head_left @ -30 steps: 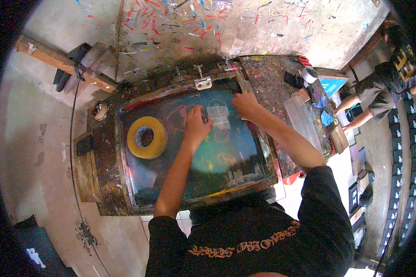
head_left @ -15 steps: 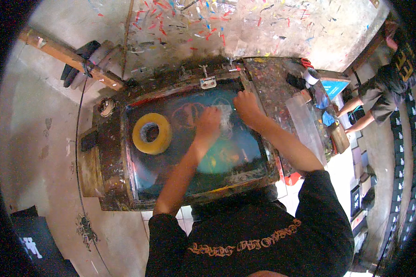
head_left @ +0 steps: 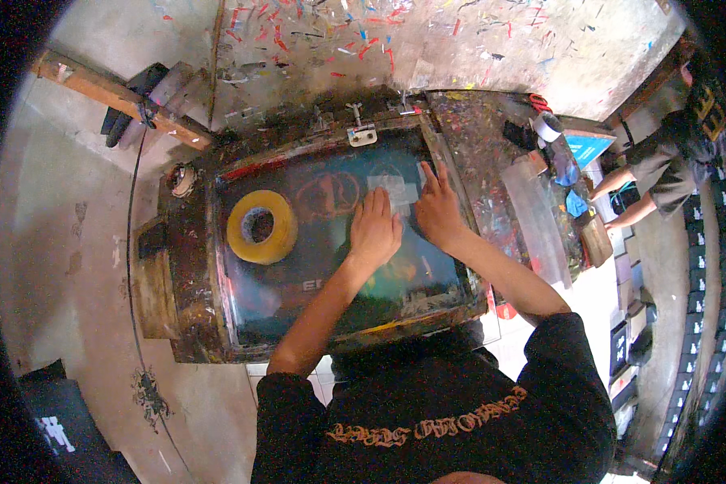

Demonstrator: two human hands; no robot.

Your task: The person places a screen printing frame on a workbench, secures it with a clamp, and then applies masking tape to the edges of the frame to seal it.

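Where the head view looks down on the table (head_left: 187,278), a dark screen (head_left: 298,302) in a paint-stained frame (head_left: 453,184) lies flat, with a metal clamp (head_left: 362,135) at its far edge. Pale tape patch (head_left: 403,190) sits on the screen's upper right part. Left hand (head_left: 376,230): fingers straight, close together, tips on or right at the patch; probably touching, but the pale overlap makes contact hard to judge. Right hand (head_left: 440,214): fingers stretched out and partly spread, just right of the patch, near the frame's right side, gripping nothing visible. Yellow tape roll (head_left: 240,238) lies flat on the screen, left of both hands. Right of the frame: clear strip (head_left: 534,216), crumpled blue piece (head_left: 575,203), white roll (head_left: 548,127). Paint-flecked wall (head_left: 460,56) behind. Far right, a co-worker (head_left: 671,153) with both arms reaching down, beside rows of black pieces (head_left: 692,302) with white marks.
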